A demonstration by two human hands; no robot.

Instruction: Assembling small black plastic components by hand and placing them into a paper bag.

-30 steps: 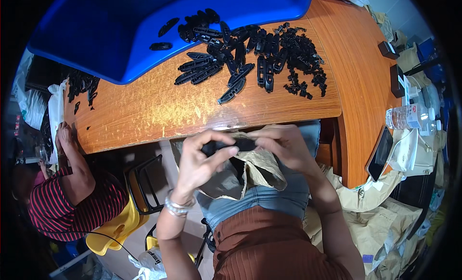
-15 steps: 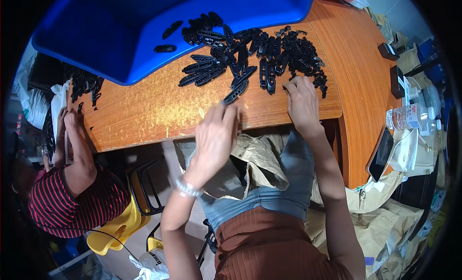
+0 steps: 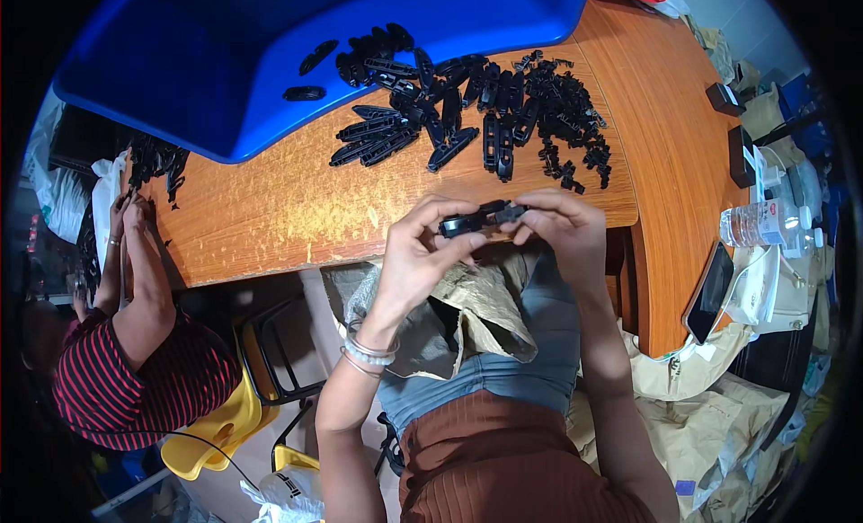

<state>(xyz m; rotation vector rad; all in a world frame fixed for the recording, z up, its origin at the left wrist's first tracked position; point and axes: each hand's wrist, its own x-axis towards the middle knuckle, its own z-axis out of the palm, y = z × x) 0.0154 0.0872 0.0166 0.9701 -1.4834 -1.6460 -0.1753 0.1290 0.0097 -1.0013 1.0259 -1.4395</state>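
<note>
Just above the near table edge, my left hand [image 3: 422, 249] grips one end of a long black plastic housing [image 3: 462, 224] between thumb and fingers. My right hand [image 3: 568, 225] pinches a small black plastic clip [image 3: 512, 214] against the housing's right end. Whether the two parts are joined, I cannot tell. Farther off on the table lies a loose heap of similar black housings [image 3: 373, 137], some overlapping the blue bin's edge. To their right is a pile of small black clips [image 3: 566, 110], with a few strays at its near side.
A large blue bin [image 3: 243, 137] lies tipped at the back of the wooden table [image 3: 297, 208]. An open brown paper bag [image 3: 490, 298] is on my lap. At right are a phone [image 3: 709, 294] and a water bottle [image 3: 760, 222]. Another person [image 3: 148, 370] works at left.
My left hand has lifted a housing off the table and brought it nearer. My right hand has left the clip pile with a clip, and both hands have come together.
</note>
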